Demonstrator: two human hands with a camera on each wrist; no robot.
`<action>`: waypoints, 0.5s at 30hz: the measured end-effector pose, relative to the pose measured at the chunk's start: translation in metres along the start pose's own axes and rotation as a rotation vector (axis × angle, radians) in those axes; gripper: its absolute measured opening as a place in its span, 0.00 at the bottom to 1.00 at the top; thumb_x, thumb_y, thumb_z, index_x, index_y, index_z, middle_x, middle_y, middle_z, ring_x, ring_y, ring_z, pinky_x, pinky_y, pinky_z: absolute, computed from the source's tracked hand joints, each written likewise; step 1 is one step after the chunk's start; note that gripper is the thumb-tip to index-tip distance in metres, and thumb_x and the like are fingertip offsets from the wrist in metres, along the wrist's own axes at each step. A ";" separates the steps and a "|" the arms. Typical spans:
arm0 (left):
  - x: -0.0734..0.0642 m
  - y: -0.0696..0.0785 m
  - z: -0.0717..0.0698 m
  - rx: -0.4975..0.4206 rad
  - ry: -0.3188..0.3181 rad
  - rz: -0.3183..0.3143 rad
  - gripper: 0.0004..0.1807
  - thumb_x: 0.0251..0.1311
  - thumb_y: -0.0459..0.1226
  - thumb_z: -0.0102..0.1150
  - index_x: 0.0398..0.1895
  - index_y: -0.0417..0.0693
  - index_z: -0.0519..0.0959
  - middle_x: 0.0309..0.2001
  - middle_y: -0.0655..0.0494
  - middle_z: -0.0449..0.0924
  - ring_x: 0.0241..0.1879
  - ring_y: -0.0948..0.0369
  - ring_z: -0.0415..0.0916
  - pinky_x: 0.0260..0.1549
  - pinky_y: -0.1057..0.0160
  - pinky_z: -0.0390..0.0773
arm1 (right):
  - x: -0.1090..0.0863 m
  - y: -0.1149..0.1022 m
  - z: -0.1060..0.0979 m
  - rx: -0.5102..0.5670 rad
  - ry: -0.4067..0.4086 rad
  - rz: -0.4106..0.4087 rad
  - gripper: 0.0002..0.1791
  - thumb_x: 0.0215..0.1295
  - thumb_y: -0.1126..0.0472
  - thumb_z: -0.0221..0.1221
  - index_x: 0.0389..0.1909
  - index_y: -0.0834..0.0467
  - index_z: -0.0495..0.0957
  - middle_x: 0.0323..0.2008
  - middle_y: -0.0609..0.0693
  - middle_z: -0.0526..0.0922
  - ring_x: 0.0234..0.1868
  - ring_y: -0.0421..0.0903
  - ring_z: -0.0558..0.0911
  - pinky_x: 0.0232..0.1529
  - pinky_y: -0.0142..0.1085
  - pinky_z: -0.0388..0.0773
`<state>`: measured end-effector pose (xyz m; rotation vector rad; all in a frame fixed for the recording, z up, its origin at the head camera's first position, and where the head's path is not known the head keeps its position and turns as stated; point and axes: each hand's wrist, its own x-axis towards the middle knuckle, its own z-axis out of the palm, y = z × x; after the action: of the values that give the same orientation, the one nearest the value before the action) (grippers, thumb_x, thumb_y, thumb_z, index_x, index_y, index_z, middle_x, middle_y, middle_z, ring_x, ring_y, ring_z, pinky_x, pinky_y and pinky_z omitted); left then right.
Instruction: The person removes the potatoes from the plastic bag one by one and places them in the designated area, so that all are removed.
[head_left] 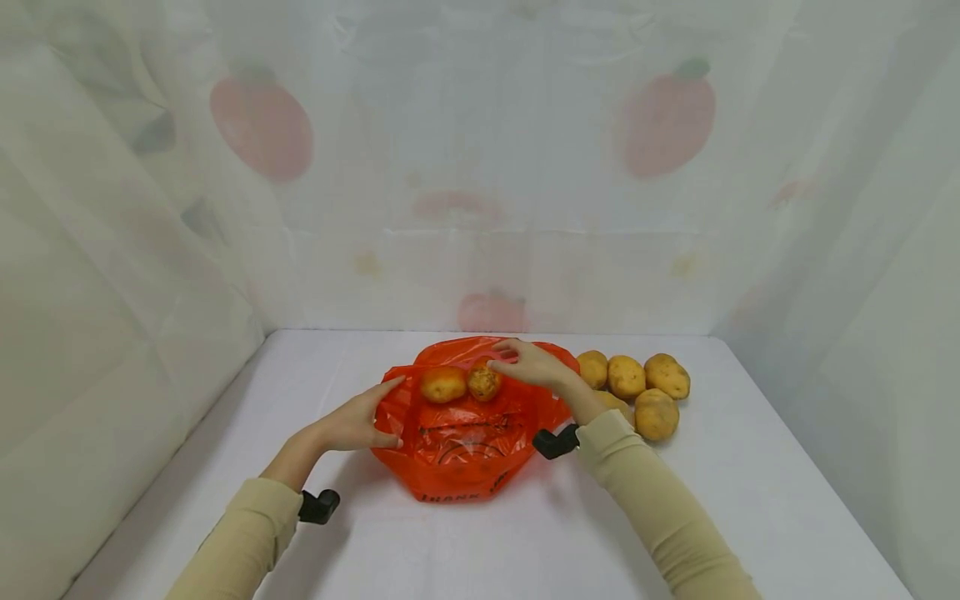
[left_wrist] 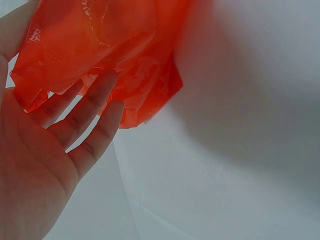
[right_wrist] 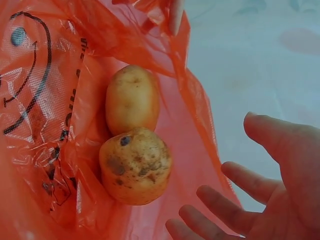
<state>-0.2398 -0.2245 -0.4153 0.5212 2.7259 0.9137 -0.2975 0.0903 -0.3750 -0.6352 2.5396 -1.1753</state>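
A red plastic bag (head_left: 468, 479) lies with its mouth spread, printed with a smiling face and lettering. Inside, toward its far side, are a smooth oval potato (head_left: 443, 385) and a rounder, dark-spotted potato (head_left: 484, 382), side by side. My left hand (head_left: 358, 423) is at the bag's left edge, thumb and forefinger spread apart along the rim. In the left wrist view its other fingers (left_wrist: 95, 132) extend loosely against the outside of the plastic. Above the bag's far right part, my right hand (head_left: 528, 364) has its fingers spread beside the spotted potato, holding nothing.
Several more potatoes (head_left: 656, 414) sit in a group on the white table (head_left: 420, 554), just right of the bag and partly behind my right forearm. White printed curtains (head_left: 480, 167) hang behind the table and at both sides.
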 end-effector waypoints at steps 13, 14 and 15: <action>0.000 0.002 -0.001 -0.010 -0.001 0.004 0.52 0.45 0.41 0.69 0.71 0.47 0.49 0.68 0.45 0.56 0.66 0.45 0.53 0.59 0.41 0.61 | 0.018 0.018 0.008 0.006 0.026 0.138 0.34 0.64 0.47 0.53 0.66 0.60 0.59 0.63 0.60 0.65 0.63 0.57 0.65 0.60 0.49 0.65; 0.000 0.002 -0.001 -0.010 -0.002 0.003 0.52 0.45 0.41 0.69 0.71 0.47 0.49 0.68 0.45 0.56 0.66 0.45 0.53 0.59 0.41 0.61 | 0.019 0.020 0.009 0.013 0.026 0.144 0.34 0.64 0.47 0.52 0.67 0.60 0.59 0.63 0.61 0.65 0.63 0.57 0.66 0.60 0.49 0.66; 0.000 0.002 -0.001 -0.010 -0.003 0.001 0.52 0.45 0.41 0.69 0.71 0.47 0.49 0.68 0.46 0.56 0.66 0.45 0.53 0.59 0.41 0.61 | 0.019 0.021 0.009 0.021 0.027 0.150 0.35 0.64 0.47 0.52 0.67 0.61 0.58 0.63 0.61 0.65 0.62 0.57 0.66 0.59 0.49 0.67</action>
<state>-0.2396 -0.2238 -0.4130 0.5224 2.7176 0.9253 -0.3161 0.0866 -0.3981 -0.4184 2.5435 -1.1647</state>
